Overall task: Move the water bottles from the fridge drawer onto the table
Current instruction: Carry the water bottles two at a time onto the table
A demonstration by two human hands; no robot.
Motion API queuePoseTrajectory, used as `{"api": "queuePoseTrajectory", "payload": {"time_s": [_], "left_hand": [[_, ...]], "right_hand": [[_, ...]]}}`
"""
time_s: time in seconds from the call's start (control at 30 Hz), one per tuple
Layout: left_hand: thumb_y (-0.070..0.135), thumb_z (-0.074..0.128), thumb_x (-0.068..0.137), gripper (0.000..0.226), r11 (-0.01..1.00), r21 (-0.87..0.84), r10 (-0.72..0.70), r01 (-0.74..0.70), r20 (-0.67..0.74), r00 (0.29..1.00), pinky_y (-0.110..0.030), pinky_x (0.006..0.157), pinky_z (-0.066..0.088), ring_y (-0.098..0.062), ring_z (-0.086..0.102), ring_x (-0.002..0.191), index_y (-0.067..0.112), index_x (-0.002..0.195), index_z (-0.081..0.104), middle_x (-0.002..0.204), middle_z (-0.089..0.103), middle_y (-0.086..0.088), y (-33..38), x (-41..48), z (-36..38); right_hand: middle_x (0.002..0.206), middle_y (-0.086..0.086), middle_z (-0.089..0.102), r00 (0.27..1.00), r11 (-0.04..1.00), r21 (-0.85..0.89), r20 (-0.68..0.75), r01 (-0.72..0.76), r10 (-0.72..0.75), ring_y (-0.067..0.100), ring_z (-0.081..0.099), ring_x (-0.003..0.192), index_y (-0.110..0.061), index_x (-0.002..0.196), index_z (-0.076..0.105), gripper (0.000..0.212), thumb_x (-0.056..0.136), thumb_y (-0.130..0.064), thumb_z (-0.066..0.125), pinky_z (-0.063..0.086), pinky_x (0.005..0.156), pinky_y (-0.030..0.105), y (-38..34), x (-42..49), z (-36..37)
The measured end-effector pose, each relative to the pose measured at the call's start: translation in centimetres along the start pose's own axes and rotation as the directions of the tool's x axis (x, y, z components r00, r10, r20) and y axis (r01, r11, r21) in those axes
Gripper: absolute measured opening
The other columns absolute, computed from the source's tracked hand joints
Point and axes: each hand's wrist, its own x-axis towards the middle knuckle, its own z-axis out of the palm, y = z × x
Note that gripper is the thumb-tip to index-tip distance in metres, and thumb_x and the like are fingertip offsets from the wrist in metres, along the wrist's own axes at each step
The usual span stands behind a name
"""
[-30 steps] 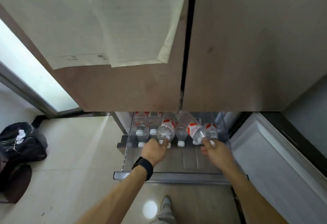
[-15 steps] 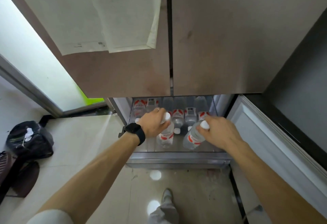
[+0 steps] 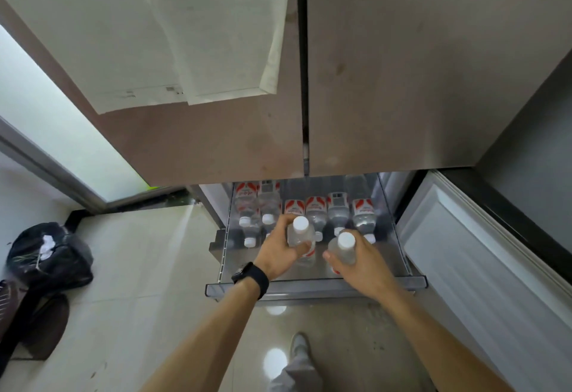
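Clasping left bottle (image 3: 297,237) in left hand (image 3: 275,256), right bottle (image 3: 343,247) in right hand (image 3: 362,265); newly raised upright over front edge of drawer (image 3: 309,286); ready for carrying.

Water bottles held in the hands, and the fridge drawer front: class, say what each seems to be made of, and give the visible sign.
The left water bottle and right water bottle: likely clear glossy plastic; see-through walls, opaque white caps. The fridge drawer front: looks like brushed metal or a metal-look coating; grey, soft sheen.
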Motion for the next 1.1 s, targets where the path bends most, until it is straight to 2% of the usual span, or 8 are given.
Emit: {"api": "queuePoseTrajectory", "payload": {"time_s": [0.07, 0.13, 0.33, 0.5, 0.63, 0.7, 0.87, 1.1], "left_hand": [[0.021, 0.081, 0.081, 0.068, 1.000, -0.002, 0.008, -0.008, 0.020, 1.000, -0.018, 0.088, 0.046, -0.005, 0.056, 0.109, 0.032, 0.129, 0.033, 0.121, 0.053, 0.015, -0.5, 0.8, 0.7], [0.020, 0.083, 0.078, 0.074, 0.999, 0.045, 0.010, -0.011, 0.012, 1.000, -0.023, 0.089, 0.048, -0.012, 0.057, 0.109, 0.030, 0.128, 0.030, 0.122, 0.053, 0.008, -0.9, 1.7, 1.3], [0.039, 0.082, 0.074, 0.067, 0.989, 0.146, 0.027, -0.017, -0.067, 0.997, -0.040, 0.087, 0.055, -0.020, 0.063, 0.105, 0.033, 0.123, 0.037, 0.119, 0.062, 0.004, -1.9, 3.7, 2.1], [0.048, 0.079, 0.075, 0.054, 0.970, 0.239, 0.067, -0.048, -0.070, 0.995, -0.032, 0.074, 0.051, -0.017, 0.064, 0.093, 0.037, 0.109, 0.038, 0.106, 0.064, 0.008, -1.9, 3.9, 2.5], [0.035, 0.082, 0.074, 0.057, 0.975, 0.212, 0.080, -0.069, -0.046, 0.996, -0.033, 0.080, 0.052, -0.020, 0.064, 0.100, 0.035, 0.114, 0.041, 0.106, 0.061, 0.009, -2.1, 3.6, 1.8], [0.039, 0.082, 0.073, 0.059, 0.980, 0.184, 0.087, -0.072, -0.071, 0.994, -0.039, 0.088, 0.055, -0.018, 0.063, 0.103, 0.040, 0.117, 0.041, 0.111, 0.064, 0.008, -1.9, 3.2, 1.1], [0.051, 0.084, 0.072, 0.062, 0.977, 0.142, 0.183, -0.158, -0.183, 0.966, -0.035, 0.091, 0.054, -0.013, 0.062, 0.104, 0.037, 0.119, 0.046, 0.110, 0.063, 0.013, 0.6, -0.1, -1.6], [0.062, 0.081, 0.071, 0.066, 0.941, 0.260, 0.310, -0.215, -0.408, 0.859, -0.029, 0.085, 0.055, -0.011, 0.063, 0.101, 0.031, 0.121, 0.052, 0.112, 0.066, 0.012, 4.2, -11.9, -6.3]], "right_hand": [[0.116, -0.016, 0.059, 0.999, 0.999, 0.003, 0.026, -0.037, 0.037, 0.010, 0.060, 0.102, -0.040, 0.122, 0.043, 0.074, 0.064, -0.070, 0.078, 0.054, 0.086, 0.035, 0.1, 0.5, 0.0], [0.115, -0.016, 0.060, 0.998, 0.998, 0.015, 0.030, -0.059, 0.059, 0.010, 0.061, 0.102, -0.040, 0.120, 0.042, 0.076, 0.061, -0.062, 0.084, 0.054, 0.085, 0.034, 0.2, 0.9, 0.2], [0.104, -0.016, 0.064, 0.995, 0.994, 0.039, -0.011, -0.104, 0.104, 0.007, 0.064, 0.093, -0.039, 0.111, 0.046, 0.066, 0.059, -0.060, 0.080, 0.057, 0.081, 0.039, 0.5, 2.2, 0.9], [0.095, -0.016, 0.066, 0.987, 0.990, 0.037, -0.078, -0.139, 0.142, 0.007, 0.064, 0.087, -0.039, 0.105, 0.052, 0.053, 0.061, -0.057, 0.074, 0.057, 0.076, 0.038, 0.1, 2.7, 1.4], [0.092, -0.015, 0.069, 0.972, 0.980, 0.103, -0.146, -0.169, 0.183, 0.009, 0.067, 0.088, -0.036, 0.104, 0.059, 0.049, 0.061, -0.047, 0.081, 0.057, 0.078, 0.035, 0.0, 2.3, 1.4], [0.093, -0.012, 0.071, 0.964, 0.975, 0.137, -0.181, -0.173, 0.196, 0.012, 0.068, 0.090, -0.033, 0.105, 0.064, 0.049, 0.062, -0.043, 0.085, 0.058, 0.082, 0.037, -0.3, 2.0, 0.8], [0.096, -0.010, 0.071, 0.964, 0.990, 0.139, -0.258, -0.024, 0.059, 0.012, 0.068, 0.091, -0.029, 0.107, 0.063, 0.050, 0.065, -0.040, 0.088, 0.058, 0.082, 0.034, -3.4, 0.3, -2.1], [0.102, -0.012, 0.067, 0.931, 0.955, 0.066, -0.252, 0.288, -0.263, 0.013, 0.063, 0.094, -0.035, 0.112, 0.058, 0.055, 0.067, -0.046, 0.087, 0.054, 0.081, 0.033, -11.1, -5.2, -4.7]]}}
